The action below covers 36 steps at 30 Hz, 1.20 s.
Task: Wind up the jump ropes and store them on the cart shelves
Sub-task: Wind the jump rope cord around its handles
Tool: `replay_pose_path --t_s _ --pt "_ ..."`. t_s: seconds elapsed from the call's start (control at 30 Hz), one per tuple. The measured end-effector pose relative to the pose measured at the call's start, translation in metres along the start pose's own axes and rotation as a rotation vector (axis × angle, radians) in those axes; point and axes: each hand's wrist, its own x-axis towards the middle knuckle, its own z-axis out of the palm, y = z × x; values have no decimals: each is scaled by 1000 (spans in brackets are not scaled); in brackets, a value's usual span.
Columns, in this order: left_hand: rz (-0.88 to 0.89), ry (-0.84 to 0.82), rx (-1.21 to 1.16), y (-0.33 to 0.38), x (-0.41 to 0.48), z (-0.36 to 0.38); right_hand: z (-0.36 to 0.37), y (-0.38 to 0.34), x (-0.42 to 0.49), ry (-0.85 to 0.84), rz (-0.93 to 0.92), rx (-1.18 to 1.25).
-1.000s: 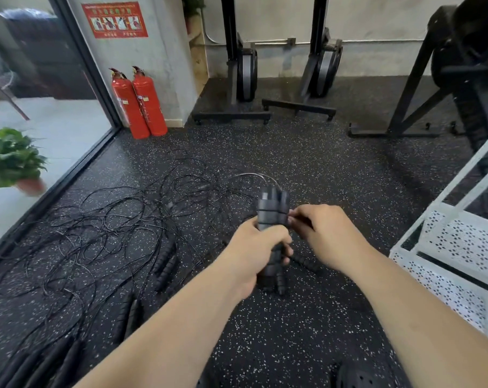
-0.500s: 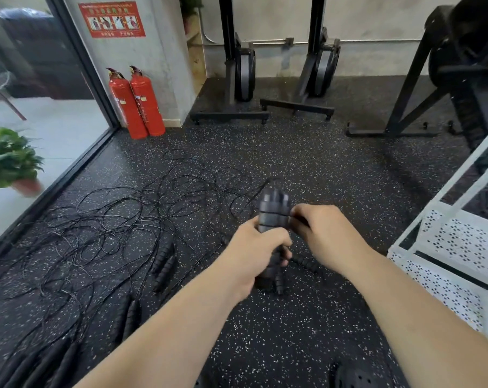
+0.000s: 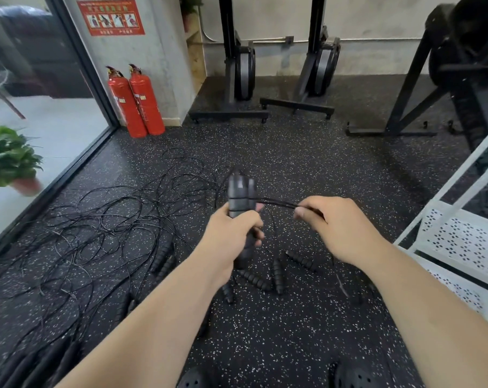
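My left hand [image 3: 231,233] grips a pair of black jump rope handles [image 3: 240,194] held upright at the middle of the view. A doubled black cord [image 3: 276,203] runs from the handles to the right, and my right hand [image 3: 332,222] pinches it about a hand's width away. Under my hands several loose ridged handles [image 3: 276,271] lie on the floor. A tangle of thin black ropes [image 3: 97,228] spreads over the floor to the left. The white perforated cart [image 3: 461,233] stands at the right edge.
Two red fire extinguishers [image 3: 136,102] stand by the grey pillar at the back left. Black gym machines [image 3: 243,68] line the back wall and right corner. A glass wall and a potted plant [image 3: 10,158] are at the left. My dark shoes [image 3: 357,376] show at the bottom.
My right hand has moved away from the handles to the right, drawing the doubled cord out taut. The handles have risen slightly in my left hand.
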Motion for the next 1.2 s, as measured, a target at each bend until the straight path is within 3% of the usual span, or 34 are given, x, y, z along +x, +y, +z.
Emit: replay_pose_path --t_s 0.07,0.17,0.33,0.4,0.57,0.77,0.83,1.0,1.07,1.2 --pt "-49 -105 6 -7 -9 13 10 -5 1 -13 -22 -10" --pt "-72 -121 6 -8 -11 17 17 -6 2 -48 -21 -22" --pt "-13 58 -140 16 2 -9 4 -2 -2 -229 37 -35" --pt "-12 80 -178 18 2 -12 5 -2 -3 -198 32 -52" --pt "-98 -178 -13 1 -20 16 19 -12 -1 -88 -20 -53" --pt "-106 -122 -29 13 -11 8 12 -11 0 -62 -46 -73" --pt "-65 -100 151 20 -9 -1 9 -7 0 -44 -20 -151" --pt "340 143 1216 29 -7 -32 5 5 -4 -127 89 -311" --pt "480 155 1335 28 -9 -33 3 3 -2 -34 33 -264" --pt "753 93 1361 30 -9 -31 -4 -8 -1 238 -68 18"
